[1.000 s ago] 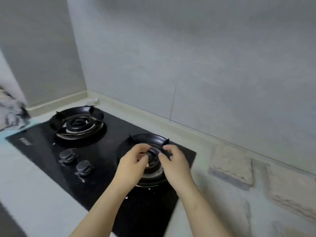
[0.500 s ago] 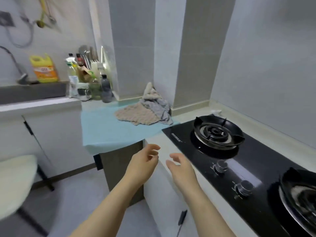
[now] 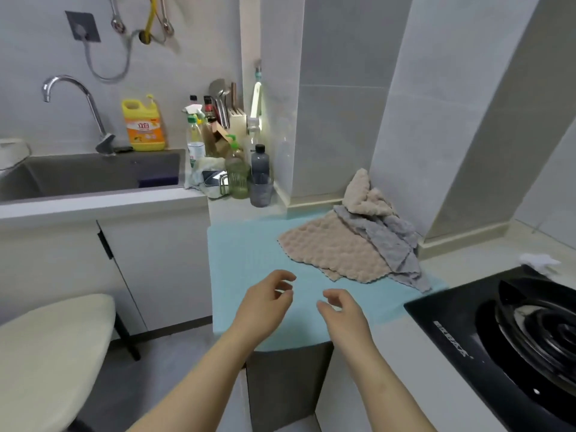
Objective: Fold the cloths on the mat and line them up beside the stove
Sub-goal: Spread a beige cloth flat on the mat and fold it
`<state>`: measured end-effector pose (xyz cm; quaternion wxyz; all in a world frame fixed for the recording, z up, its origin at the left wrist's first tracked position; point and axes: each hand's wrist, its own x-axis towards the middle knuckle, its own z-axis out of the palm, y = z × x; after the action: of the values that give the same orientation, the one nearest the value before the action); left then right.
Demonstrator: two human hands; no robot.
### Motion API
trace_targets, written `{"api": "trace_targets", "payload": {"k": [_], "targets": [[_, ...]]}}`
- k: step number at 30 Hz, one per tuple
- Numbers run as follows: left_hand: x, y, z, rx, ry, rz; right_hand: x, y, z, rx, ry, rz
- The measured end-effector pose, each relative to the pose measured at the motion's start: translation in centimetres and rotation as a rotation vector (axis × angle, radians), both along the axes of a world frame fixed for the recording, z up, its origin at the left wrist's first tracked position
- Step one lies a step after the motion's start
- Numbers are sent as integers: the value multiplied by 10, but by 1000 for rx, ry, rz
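Fingers [image 3: 282, 283] curled, empty | cloths [image 3: 349, 244] beyond them, apart, on mat [image 3: 243, 244]

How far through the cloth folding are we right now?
Nothing folded shows in this view. The beige cloth and grey cloth lie heaped on the blue mat. The left hand and right hand hover empty above it. Both cloths need folding and lining up beside the stove.

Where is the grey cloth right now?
The grey cloth lies crumpled on the beige cloth, at the far right of the blue mat, left of the stove.
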<state>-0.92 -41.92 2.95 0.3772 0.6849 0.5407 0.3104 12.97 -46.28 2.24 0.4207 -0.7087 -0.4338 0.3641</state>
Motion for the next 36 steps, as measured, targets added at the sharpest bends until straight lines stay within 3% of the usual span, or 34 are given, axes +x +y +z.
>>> {"api": "trace_targets", "payload": {"k": [4,7,12,16,18,21,25,30,36], "targets": [[9,75,-6,-50,27,-48,4,80,-15,-36,7,-11],[12,124,-16,-67,65,-90,2,125,-33,-80,-100,-58],[17,206,-43,-22,263,-360,8,183,-46,-151,-267,-150],[29,270,-70,161,510,-603,3,217,-59,-257,-488,-170],[33,285,-76,262,601,-673,-8,223,-65,-214,-653,-240],[32,315,-86,383,538,-854,-26,234,-79,-191,-707,-424],[31,349,-101,398,353,-1093,-52,241,-86,-243,-801,-586],[37,374,-93,422,285,-1301,-67,249,-85,-284,-702,-819],[34,384,-99,333,101,-1302,-77,250,-91,-173,-713,-938]]}}
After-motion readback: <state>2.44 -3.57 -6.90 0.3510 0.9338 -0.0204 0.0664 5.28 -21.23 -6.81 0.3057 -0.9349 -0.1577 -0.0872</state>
